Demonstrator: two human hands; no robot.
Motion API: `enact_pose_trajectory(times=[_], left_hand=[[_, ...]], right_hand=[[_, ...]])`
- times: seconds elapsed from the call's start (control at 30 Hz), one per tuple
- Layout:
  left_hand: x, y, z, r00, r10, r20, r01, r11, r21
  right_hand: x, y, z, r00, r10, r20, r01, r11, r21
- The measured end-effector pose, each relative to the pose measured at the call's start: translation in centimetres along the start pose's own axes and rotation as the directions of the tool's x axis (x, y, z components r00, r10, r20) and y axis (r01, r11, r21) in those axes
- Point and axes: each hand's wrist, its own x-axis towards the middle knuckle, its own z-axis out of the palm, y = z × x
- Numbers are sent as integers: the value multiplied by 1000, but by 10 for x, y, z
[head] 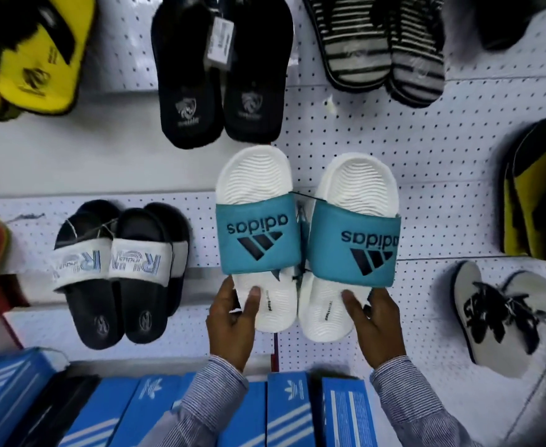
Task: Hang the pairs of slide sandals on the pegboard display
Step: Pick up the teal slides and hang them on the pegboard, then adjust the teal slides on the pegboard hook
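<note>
Slide sandals (307, 243), white-soled with teal straps, lay against the pegboard's (442, 188) middle; we pinched each heel, left hand (231, 321) and right hand (373, 324), judging them light, flexible foam.

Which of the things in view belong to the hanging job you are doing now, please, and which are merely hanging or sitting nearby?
In the job:
- white and teal slide sandals
- left hand and right hand, each gripping one heel end
- pegboard

Nearby only:
- black slides with white straps
- black pair above
- striped pair
- blue shoe boxes
</note>
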Motion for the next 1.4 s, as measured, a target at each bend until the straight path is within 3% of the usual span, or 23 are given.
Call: enact_pose_trajectory(times=[0.2, 0.3, 0.37, 0.43, 0.5, 0.6, 0.7, 0.9, 1.17, 1.3, 1.4], left_hand=[[24, -20, 16, 971, -212, 113, 188, 963, 192], [32, -37, 21, 933, -339, 117, 295, 911, 288], [31, -43, 21, 931, -342, 124, 292, 905, 308], [28, -39, 23, 950, -284, 131, 233, 922, 309], [25, -23, 26, 971, -175, 165, 128, 956, 262], [30, 1, 36, 987, -26, 161, -1, 987, 160], [37, 13, 49, 995, -24, 92, 3, 975, 221], [45, 7, 53, 992, 82, 100, -112, 933, 342], [47, 2, 40, 969, 139, 205, -218, 873, 437], [35, 12, 8, 928, 276, 251, -367, 795, 483], [32, 19, -37, 918, 375, 127, -384, 766, 516]], right_hand=[[16, 33, 0, 950, 303, 73, -301, 953, -29], [25, 50, 3, 902, 417, 113, -392, 900, -192], [28, 53, 4, 896, 428, 120, -378, 877, -297], [31, 50, 3, 908, 397, 130, -351, 894, -280], [32, 39, 2, 929, 334, 162, -313, 939, -142], [38, 22, 5, 973, 169, 158, -166, 986, -33], [47, 5, 16, 981, 150, 121, -148, 989, -23], [53, 1, 31, 983, 176, 60, -166, 976, -144], [45, 3, 37, 977, 186, 100, -128, 897, -424], [21, -26, 56, 999, 39, 35, -13, 829, -560], [-4, -52, 81, 995, -80, -60, 33, 827, -561]])
